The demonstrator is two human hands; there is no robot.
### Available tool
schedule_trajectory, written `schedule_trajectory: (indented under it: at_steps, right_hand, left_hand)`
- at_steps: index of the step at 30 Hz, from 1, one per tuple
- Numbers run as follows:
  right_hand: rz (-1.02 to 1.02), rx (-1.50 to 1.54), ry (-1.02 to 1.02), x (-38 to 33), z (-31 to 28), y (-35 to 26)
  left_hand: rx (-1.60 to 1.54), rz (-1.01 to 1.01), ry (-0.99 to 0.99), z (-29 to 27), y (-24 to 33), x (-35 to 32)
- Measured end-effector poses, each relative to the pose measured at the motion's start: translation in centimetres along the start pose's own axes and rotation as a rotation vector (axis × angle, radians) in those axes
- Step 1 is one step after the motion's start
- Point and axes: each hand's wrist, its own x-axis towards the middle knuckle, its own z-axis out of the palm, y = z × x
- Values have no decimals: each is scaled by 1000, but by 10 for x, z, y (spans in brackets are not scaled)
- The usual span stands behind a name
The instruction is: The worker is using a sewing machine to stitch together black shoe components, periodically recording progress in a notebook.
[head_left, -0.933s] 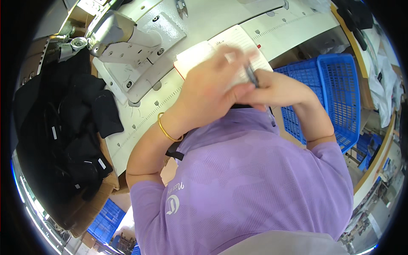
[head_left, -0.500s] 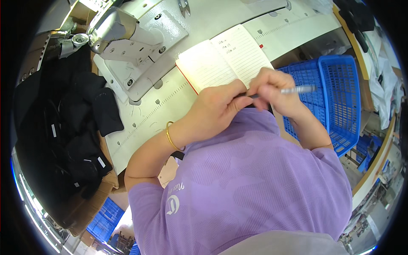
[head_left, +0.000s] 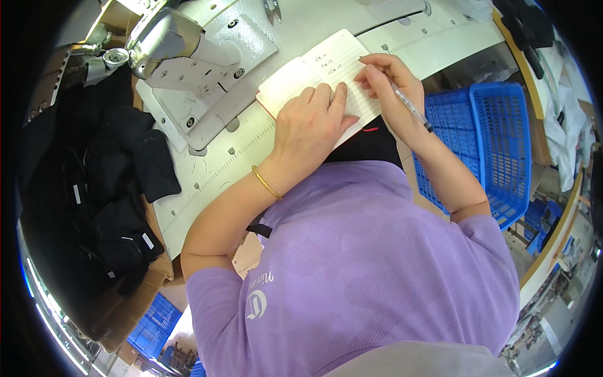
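The open notebook [head_left: 290, 83] lies along the near edge of the bench [head_left: 213, 164], to the right of the sewing machine [head_left: 204, 72]. The person's left hand [head_left: 309, 125] rests across the notebook's near part, its fingers loosely extended. Over the right page, the right hand [head_left: 394, 94] has its fingers curled around a clear pen [head_left: 412, 108], the dark end pointing near and right. Blue baskets [head_left: 504, 141] stand farther right; black cloth [head_left: 158, 164] is heaped left.
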Motion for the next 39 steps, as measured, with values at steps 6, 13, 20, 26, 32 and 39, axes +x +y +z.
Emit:
schedule_trajectory:
  at_steps: [6,13,20,26,32,39]
  right_hand:
    - [88,9,-230,25,-9,-6]
    - [-78,27,-310,48,9,-37]
    - [-124,-103,-218,42,22,8]
    - [-80,-143,-109,39,14,9]
    - [-66,-123,-150,39,16,2]
    - [-178,-218,-113,39,16,10]
  left_hand:
    - [78,16,15,9,-2,-7]
    - [43,90,12,9,-12,-9]
    - [93,79,8,10,-3,-15]
    - [66,28,11,11,-1,-16]
    - [45,8,12,11,0,-17]
    - [23,0,18,10,0,-15]
